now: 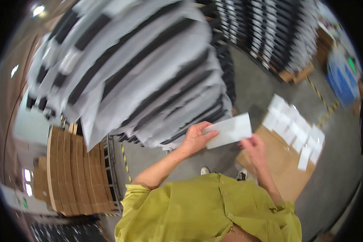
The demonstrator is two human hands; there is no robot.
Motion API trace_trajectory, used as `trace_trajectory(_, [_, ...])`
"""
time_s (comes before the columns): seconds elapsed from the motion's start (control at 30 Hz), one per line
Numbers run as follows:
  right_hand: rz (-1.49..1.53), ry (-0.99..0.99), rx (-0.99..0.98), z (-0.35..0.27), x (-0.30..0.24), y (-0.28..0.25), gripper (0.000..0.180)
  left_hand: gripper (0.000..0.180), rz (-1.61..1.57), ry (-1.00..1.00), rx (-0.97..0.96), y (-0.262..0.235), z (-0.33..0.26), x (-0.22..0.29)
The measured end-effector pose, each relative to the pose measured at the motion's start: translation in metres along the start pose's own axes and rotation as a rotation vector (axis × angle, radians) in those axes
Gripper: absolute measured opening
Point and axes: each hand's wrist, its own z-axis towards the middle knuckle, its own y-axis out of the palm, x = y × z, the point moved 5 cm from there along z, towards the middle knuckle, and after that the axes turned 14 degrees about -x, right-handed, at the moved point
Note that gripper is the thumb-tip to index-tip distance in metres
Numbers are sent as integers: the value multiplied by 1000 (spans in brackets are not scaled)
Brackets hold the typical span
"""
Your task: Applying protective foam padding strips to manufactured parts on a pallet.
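A flat white packet (pixel 231 130), like an envelope or small bag, is held out in front of me at chest height. My left hand (pixel 196 138) grips its left end, thumb on top. My right hand (pixel 253 148) holds its lower right corner with the fingers closed on it. Just beyond my left hand rises a tall leaning stack of grey-wrapped flat packs (pixel 149 68) with black edges. Yellow-green sleeves cover my upper arms.
A brown cardboard sheet (pixel 280 161) lies on the grey floor at my right, with several white packets (pixel 296 129) laid along its far edge. Stacked folded cartons (pixel 74 173) stand at left. More dark stacks on a pallet (pixel 270 32) and a blue bin (pixel 343 80) sit far right.
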Motion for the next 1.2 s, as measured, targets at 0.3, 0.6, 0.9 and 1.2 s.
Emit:
trace_trajectory(0.3, [-979, -530, -621, 34, -132, 199, 31, 26, 582, 261, -162, -123, -131, 124])
trace_trajectory(0.6, [-324, -296, -618, 114, -199, 283, 26, 29, 1387, 330, 620, -301, -162, 199])
trace_trajectory(0.9, [-105, -112, -507, 183, -191, 327, 31, 38, 797, -288, 421, -362, -140, 193])
trace_trajectory(1.2, [22, -291, -499, 208, -199, 362, 23, 35, 565, -112, 431, -359, -138, 193])
